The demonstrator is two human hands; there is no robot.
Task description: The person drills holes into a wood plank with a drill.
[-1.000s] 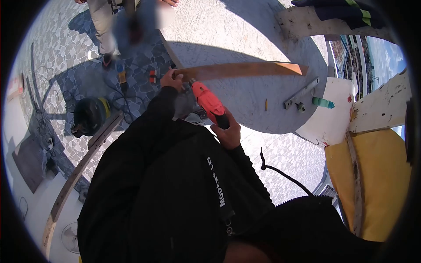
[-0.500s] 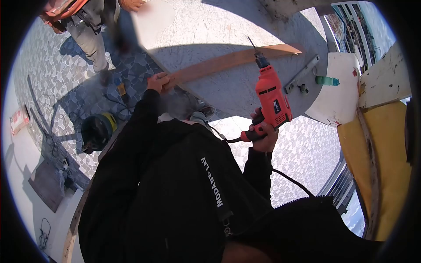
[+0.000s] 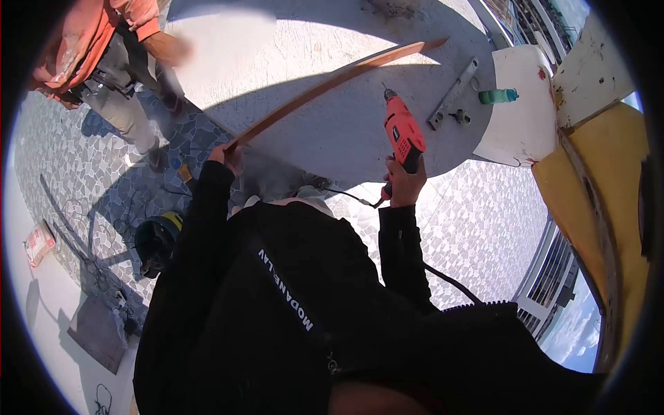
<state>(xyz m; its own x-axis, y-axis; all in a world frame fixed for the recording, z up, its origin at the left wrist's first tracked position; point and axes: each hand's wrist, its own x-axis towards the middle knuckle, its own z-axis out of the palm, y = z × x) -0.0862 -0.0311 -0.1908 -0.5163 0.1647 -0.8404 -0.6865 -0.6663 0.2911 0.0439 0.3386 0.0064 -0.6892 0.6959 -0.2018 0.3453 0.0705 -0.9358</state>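
My left hand (image 3: 229, 159) is closed on the near end of a long brown wooden board (image 3: 304, 98). The board stands tilted on its edge across the pale worktop (image 3: 311, 149), its far end reaching toward the upper right. In my right hand (image 3: 406, 181) is a red corded power drill (image 3: 403, 128), gripped by its handle, with its chuck and bit pointing away from me over the worktop. The bit is apart from the board. A black cord runs from the drill's handle. To the drill's right lies a grey metal level-like bar (image 3: 453, 93), with a small metal piece (image 3: 459, 117) beside it.
A green bottle (image 3: 498, 96) lies at the worktop's right. Another person in an orange top (image 3: 90, 41) stands at the upper left. A dark bucket (image 3: 155, 242) and a yellow-handled tool (image 3: 182, 171) are on the tiled floor. Yellow sheeting (image 3: 577, 200) hangs at the right.
The board has turned from lying flatter to standing on its edge, its near end lower and further left. The drill has moved slightly left and tipped away from me. The other person has come closer.
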